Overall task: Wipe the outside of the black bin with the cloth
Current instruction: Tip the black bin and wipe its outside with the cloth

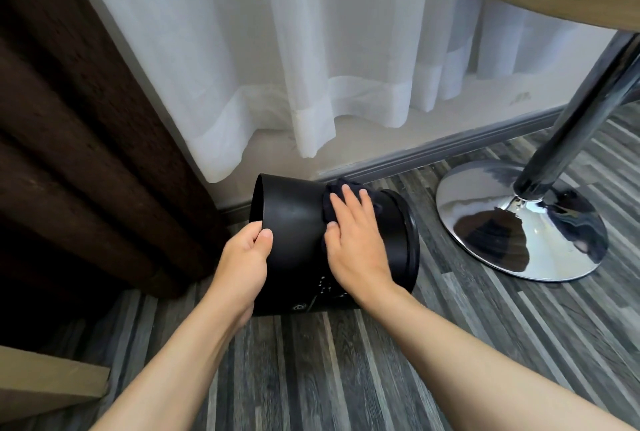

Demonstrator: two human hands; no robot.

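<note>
The black bin (294,222) lies on its side on the grey plank floor, one end to the left and the ringed end to the right. My left hand (244,257) grips the bin's left edge, thumb on the outer wall. A dark cloth (341,188) is spread on the upper right part of the bin's wall. My right hand (356,240) lies flat on the cloth with fingers spread, pressing it against the bin. Most of the cloth is hidden under that hand.
A chrome table base (519,222) and its slanted pole (581,111) stand close to the right of the bin. A white sheer curtain (311,49) and grey skirting (433,153) are behind; a dark brown curtain (86,118) hangs left.
</note>
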